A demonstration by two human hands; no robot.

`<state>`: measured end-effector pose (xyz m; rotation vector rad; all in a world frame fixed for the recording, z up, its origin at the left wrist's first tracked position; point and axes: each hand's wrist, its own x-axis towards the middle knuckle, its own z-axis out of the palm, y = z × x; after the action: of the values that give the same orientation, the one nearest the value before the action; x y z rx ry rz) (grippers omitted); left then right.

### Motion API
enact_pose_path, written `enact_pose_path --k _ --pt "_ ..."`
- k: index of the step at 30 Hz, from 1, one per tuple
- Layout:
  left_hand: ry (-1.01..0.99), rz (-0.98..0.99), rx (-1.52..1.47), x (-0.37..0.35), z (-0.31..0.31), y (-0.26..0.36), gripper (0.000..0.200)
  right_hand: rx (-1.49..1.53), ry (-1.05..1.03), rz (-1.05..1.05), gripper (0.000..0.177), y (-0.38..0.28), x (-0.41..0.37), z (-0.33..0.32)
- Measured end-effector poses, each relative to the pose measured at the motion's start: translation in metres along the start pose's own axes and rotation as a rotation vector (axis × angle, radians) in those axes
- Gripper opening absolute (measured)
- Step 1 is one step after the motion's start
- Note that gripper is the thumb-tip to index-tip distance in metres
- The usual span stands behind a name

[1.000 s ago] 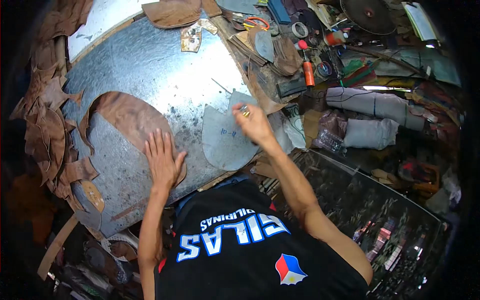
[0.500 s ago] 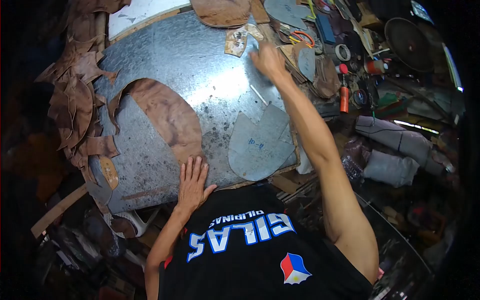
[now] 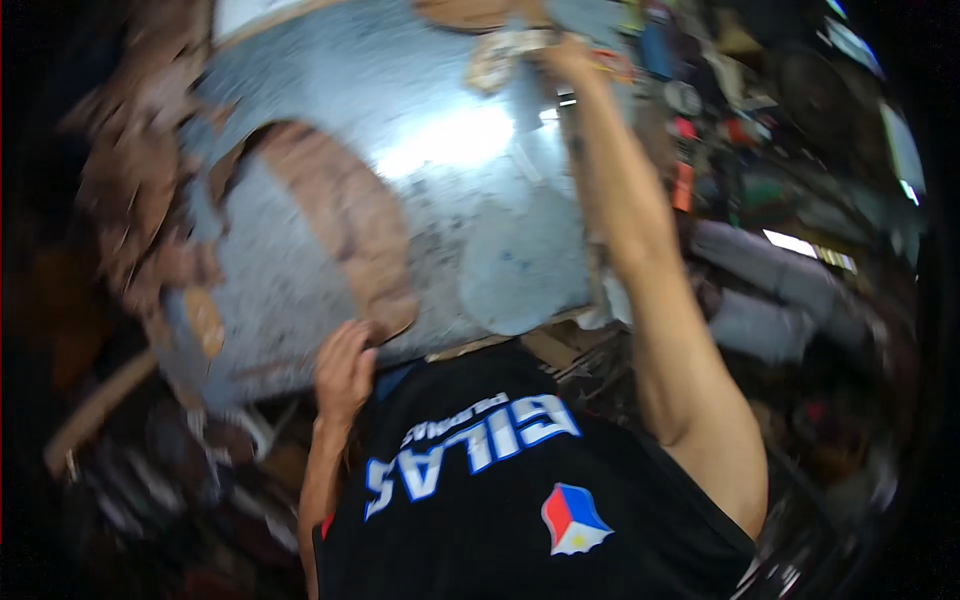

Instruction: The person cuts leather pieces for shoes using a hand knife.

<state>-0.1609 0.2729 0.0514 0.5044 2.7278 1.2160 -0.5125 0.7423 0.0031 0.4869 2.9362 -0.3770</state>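
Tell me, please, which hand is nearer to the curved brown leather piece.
Left: the left hand is at the near end of the leather piece; the right hand is farther off, by the pale patterned scrap.

Motion blur softens the surface (image 3: 440,200) and everything on it.
The right grip (image 3: 563,58) is smeared, so whether it holds anything cannot be told, nor whether the left grip (image 3: 343,370) touches the curved brown piece (image 3: 360,220). Writing on the grey cut-out (image 3: 520,285) is illegible. The top edge crops a white panel (image 3: 255,12); the bottom crops the black shirt (image 3: 430,550).
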Motion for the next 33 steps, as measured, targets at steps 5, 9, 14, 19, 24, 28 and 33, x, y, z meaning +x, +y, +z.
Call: enact_pose_path --k 5,9,14,19,24,28,33 --pt "0.033 0.048 0.096 0.024 -0.007 -0.038 0.030 1.202 0.174 0.192 0.021 -0.021 -0.131 -0.013" --pt "-0.100 0.075 0.255 0.045 -0.008 -0.042 0.045 1.451 0.074 0.232 0.034 -0.042 -0.233 -0.004" --pt "-0.199 0.184 0.331 0.043 0.008 -0.057 0.063 1.334 -0.173 0.248 0.033 -0.053 -0.318 0.023" --pt "-0.187 0.198 0.334 0.040 0.012 -0.064 0.067 1.323 -0.214 0.266 0.028 -0.053 -0.351 0.028" --pt "-0.173 0.211 0.284 0.041 0.006 -0.058 0.063 1.320 -0.177 0.263 0.027 -0.050 -0.354 0.020" --pt "-0.203 0.019 -0.123 0.044 0.004 -0.035 0.062 1.519 -0.138 0.279 0.022 -0.058 -0.355 0.019" --pt "-0.165 -0.333 -1.009 0.072 0.003 0.022 0.035 1.721 -0.352 0.253 0.019 -0.071 -0.373 0.026"
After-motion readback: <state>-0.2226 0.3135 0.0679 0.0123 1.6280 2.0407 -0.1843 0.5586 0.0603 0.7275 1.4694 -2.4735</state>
